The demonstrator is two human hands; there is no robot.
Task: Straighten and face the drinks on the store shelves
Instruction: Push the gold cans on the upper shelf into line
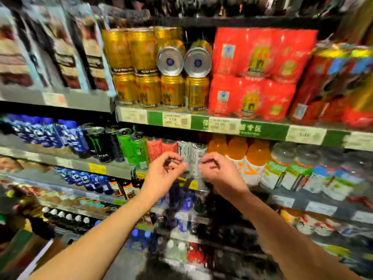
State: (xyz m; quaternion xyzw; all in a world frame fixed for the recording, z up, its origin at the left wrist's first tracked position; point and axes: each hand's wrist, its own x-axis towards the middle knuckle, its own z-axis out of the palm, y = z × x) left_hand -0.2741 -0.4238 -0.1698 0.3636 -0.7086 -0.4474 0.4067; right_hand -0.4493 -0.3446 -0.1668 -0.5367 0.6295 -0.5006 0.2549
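While both forearms reach up from the bottom edge, the left hand point(164, 172) and right hand point(219, 170) hover with fingers loosely curled, holding nothing, in front of two white cans point(191, 156) at the front edge of the middle shelf point(113, 168). Beside the white cans stand pink cans point(160, 148), green cans point(135, 148) and a black can point(99, 143) to the left, orange bottles point(238, 150) to the right. On the shelf above, gold cans point(149, 89) stand stacked, two lying on their sides, next to red multipacks point(256, 73).
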